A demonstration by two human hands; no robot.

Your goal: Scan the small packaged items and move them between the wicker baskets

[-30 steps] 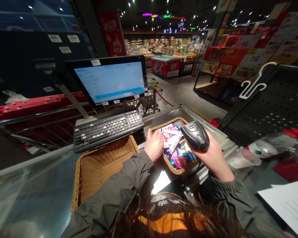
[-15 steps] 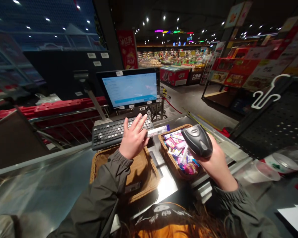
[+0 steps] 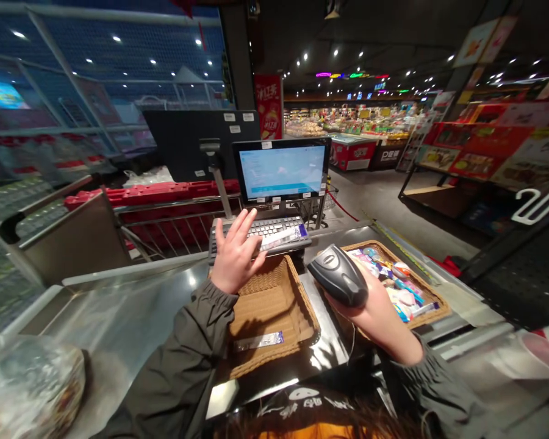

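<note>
My left hand [image 3: 235, 253] hovers over the black keyboard [image 3: 214, 247], index and middle fingers stretched out. A long slim white and purple packet [image 3: 283, 238] sticks out to the right from between its thumb and fingers, over the keys. My right hand [image 3: 375, 305] is wrapped round a black barcode scanner [image 3: 341, 277]; its handle is hidden in the palm. Below the left hand stands a wicker basket [image 3: 308, 299] with a similar slim packet [image 3: 258, 341] on its bottom. Partly behind the right hand, a second wicker basket [image 3: 432, 289] holds several small colourful packets [image 3: 405, 292].
Behind the keyboard stands a lit screen [image 3: 283, 171], with a second dark display [image 3: 178, 146] to its left. A clear plastic bag [image 3: 32, 378] lies on the metal counter [image 3: 150, 299] at the left. At the right are a white hook [image 3: 531, 207] and a plastic cup [image 3: 542, 353].
The view has turned left, so the scene sits farther right. My left hand and its packet have moved left across the keyboard. The scanner has shifted left off the candy-filled basket.
</note>
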